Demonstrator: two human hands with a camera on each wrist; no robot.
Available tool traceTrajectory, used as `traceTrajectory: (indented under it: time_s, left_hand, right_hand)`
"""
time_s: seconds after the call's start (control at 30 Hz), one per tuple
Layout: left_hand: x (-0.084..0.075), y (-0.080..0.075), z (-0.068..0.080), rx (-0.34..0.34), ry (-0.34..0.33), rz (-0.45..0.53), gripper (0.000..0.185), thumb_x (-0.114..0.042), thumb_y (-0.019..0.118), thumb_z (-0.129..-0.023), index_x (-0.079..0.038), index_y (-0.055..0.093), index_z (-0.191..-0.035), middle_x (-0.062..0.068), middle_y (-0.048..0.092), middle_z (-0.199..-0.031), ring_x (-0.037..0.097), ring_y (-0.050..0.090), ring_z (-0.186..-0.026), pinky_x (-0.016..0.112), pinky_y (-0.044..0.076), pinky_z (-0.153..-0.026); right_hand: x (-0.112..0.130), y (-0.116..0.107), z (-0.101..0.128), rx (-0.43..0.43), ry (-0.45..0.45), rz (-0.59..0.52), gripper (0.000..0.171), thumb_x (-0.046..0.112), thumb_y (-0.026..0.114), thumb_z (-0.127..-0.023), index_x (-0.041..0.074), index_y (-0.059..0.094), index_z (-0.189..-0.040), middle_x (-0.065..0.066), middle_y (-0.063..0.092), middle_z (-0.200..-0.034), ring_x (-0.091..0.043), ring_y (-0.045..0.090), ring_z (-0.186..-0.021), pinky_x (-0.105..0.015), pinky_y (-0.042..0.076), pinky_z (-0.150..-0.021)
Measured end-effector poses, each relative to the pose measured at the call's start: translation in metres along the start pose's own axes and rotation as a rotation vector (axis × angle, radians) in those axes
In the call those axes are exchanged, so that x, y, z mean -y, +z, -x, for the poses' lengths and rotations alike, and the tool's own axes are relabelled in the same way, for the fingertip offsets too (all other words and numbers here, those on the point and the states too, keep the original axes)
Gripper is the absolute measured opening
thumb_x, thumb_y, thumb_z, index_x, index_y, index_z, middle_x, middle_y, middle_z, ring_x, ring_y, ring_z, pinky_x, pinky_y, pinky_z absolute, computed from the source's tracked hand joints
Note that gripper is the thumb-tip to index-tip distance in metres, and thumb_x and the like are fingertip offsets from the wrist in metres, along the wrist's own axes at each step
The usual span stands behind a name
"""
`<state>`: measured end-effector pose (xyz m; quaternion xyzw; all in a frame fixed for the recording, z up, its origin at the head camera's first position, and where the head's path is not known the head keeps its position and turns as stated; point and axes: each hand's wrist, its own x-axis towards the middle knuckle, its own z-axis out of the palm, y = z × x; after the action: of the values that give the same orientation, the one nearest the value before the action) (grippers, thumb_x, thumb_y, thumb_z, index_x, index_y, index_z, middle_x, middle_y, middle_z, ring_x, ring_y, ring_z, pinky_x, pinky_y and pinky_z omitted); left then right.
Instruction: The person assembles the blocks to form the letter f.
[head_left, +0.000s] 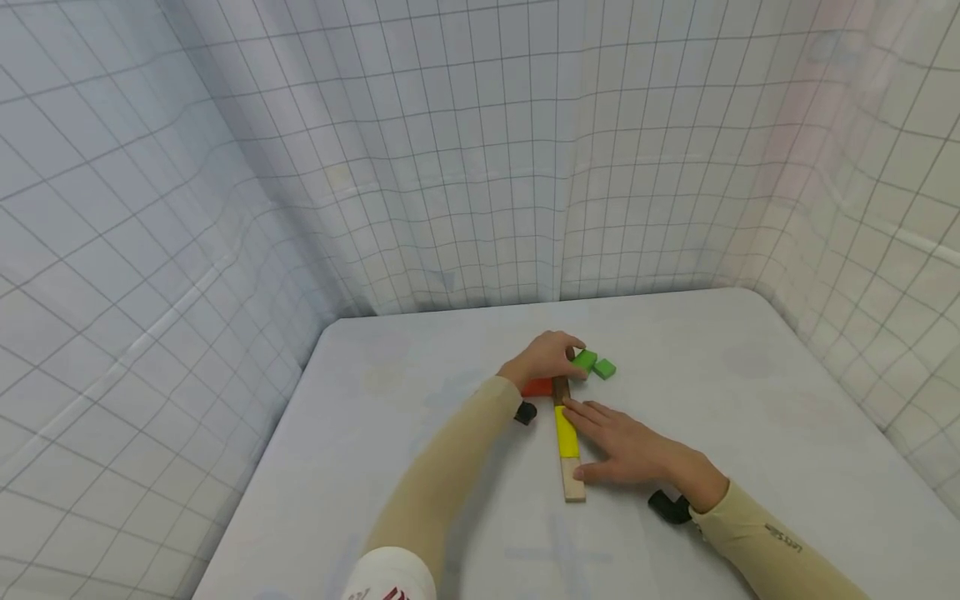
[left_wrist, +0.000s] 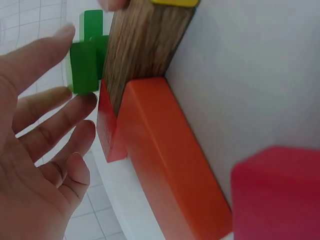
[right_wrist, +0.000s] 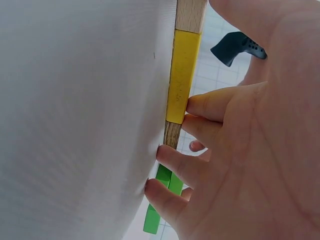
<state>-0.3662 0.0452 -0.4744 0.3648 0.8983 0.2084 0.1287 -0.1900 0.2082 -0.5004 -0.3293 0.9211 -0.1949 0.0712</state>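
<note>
A row of flat blocks lies on the white table (head_left: pixel 420 467): a light wood block (head_left: pixel 574 485), a yellow block (head_left: pixel 566 432) and a dark brown block (head_left: pixel 561 389). An orange block (head_left: pixel 537 387) lies against the brown one's left side. My right hand (head_left: pixel 622 448) lies flat along the row's right side, with fingers (right_wrist: pixel 200 107) touching the yellow block (right_wrist: pixel 182 75) and the brown block (right_wrist: pixel 171 135). My left hand (head_left: pixel 551 354) reaches over the row's far end, its straight fingers (left_wrist: pixel 55 47) at a green block (left_wrist: pixel 85 67). A second green block (head_left: pixel 604 368) lies just right of it.
White gridded sheets wall in the table at the back and both sides. A black wrist mount (head_left: pixel 667 507) sits by my right wrist and another (head_left: pixel 525 412) by my left. A blurred red block (left_wrist: pixel 277 195) lies close to the left wrist camera.
</note>
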Motion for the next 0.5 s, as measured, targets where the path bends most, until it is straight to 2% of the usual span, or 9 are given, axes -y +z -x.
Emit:
traceTrajectory:
  time_s: [0.23, 0.5]
  left_hand:
    - [-0.005, -0.0004, -0.0028, -0.022, -0.006, 0.007, 0.048, -0.023, 0.079, -0.087, -0.01, 0.068, -0.132, 0.003, 0.071, -0.108, 0.012, 0.061, -0.095, 0.022, 0.051, -0.082]
    - [-0.0083, -0.0047, 0.0005, 0.012, 0.034, 0.113, 0.032, -0.021, 0.079, -0.087, -0.01, 0.077, -0.117, -0.002, 0.071, -0.111, 0.009, 0.06, -0.093, 0.02, 0.05, -0.082]
  right_hand:
    - [-0.0006, 0.002, -0.0005, 0.009, 0.005, -0.004, 0.095, 0.065, 0.058, -0.093, 0.008, 0.024, -0.16, -0.01, 0.016, -0.167, -0.039, 0.019, -0.15, -0.058, 0.026, -0.115]
    - [-0.002, 0.0017, -0.0005, 0.006, -0.006, 0.015, 0.095, 0.065, 0.057, -0.093, 0.007, 0.023, -0.16, -0.009, 0.015, -0.167, -0.038, 0.019, -0.15, -0.057, 0.025, -0.116]
